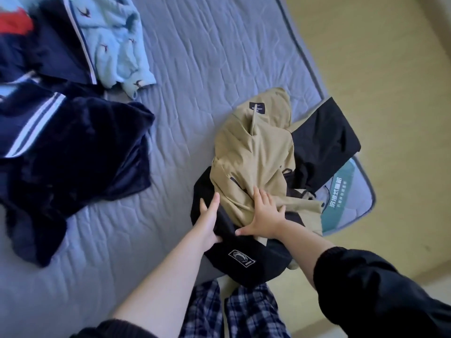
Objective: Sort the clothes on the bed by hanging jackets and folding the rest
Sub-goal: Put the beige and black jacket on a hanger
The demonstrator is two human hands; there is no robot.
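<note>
A tan and black jacket (256, 152) lies crumpled near the bed's right corner, with a dark label showing on its tan top and a white-edged patch on its black lower part. My left hand (208, 222) grips the jacket's black fabric at its left side, thumb tucked under a fold. My right hand (262, 214) rests flat on the tan fabric with its fingers spread. To the left, a dark navy fleece garment (80, 162) sprawls across the bed. A light blue top with small bird prints (117, 42) sits at the far left.
The bed is a grey quilted mattress (207, 57) with a teal label (341, 193) at its right corner. Navy clothes with white stripes (36, 67) and something red (14, 23) lie at the top left. Yellowish floor (390, 93) runs along the right.
</note>
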